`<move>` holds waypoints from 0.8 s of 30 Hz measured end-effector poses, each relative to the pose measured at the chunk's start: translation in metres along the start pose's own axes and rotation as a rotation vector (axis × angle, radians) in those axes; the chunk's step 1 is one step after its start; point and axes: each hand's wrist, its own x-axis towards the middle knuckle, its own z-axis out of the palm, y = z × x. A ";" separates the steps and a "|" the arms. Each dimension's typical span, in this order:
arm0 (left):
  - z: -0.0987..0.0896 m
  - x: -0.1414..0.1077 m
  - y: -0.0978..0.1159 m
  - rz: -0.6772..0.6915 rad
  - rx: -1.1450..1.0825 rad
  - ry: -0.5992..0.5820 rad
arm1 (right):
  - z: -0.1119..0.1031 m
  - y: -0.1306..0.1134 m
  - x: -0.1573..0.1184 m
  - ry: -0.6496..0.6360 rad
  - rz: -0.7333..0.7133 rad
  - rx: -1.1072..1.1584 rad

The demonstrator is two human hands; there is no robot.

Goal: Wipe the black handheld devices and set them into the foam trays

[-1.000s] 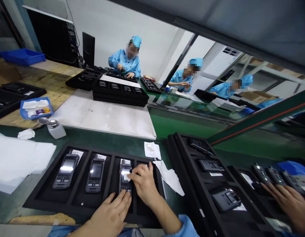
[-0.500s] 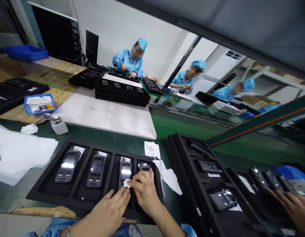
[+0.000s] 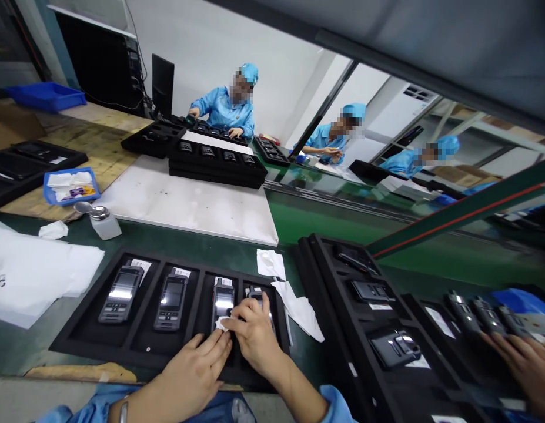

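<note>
A black foam tray in front of me holds several handheld radios with screens, each lying in its own compartment. My right hand pinches a small white tissue against the lower part of the third radio from the left. Beside it, my left hand rests with outstretched fingers at that radio's bottom end, fingertips close to the tissue. The rightmost radio is partly covered by my right hand. Two more radios, the first and the second, lie face up on the left.
White wipes lie beyond the tray. A dispenser bottle, a blue bin and white bags are at left. Stacked trays stand at right, near another person's hand. Co-workers sit across the bench.
My right hand has shifted slightly left with the tissue on the third radio. My left hand stays nearly in place. Across the bench, a co-worker's hand has moved left.
</note>
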 end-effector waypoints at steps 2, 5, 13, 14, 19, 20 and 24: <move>-0.001 0.000 0.001 -0.018 0.007 -0.006 | -0.012 0.011 -0.010 0.018 0.035 -0.030; -0.003 0.000 0.002 -0.019 0.022 0.021 | -0.034 0.039 -0.025 0.176 0.147 -0.040; 0.002 0.031 0.029 0.155 0.115 0.250 | -0.058 0.082 -0.048 0.404 0.297 0.024; 0.005 0.039 0.034 0.193 0.118 0.252 | -0.055 0.081 -0.040 0.379 0.295 0.013; 0.024 0.070 0.046 0.226 0.133 0.180 | -0.035 0.072 0.001 0.196 0.277 -0.025; 0.028 0.072 0.046 0.222 0.134 0.168 | -0.032 0.070 0.002 0.170 0.267 -0.030; 0.035 0.072 0.044 0.218 0.109 0.123 | -0.031 0.060 -0.026 0.089 0.223 -0.036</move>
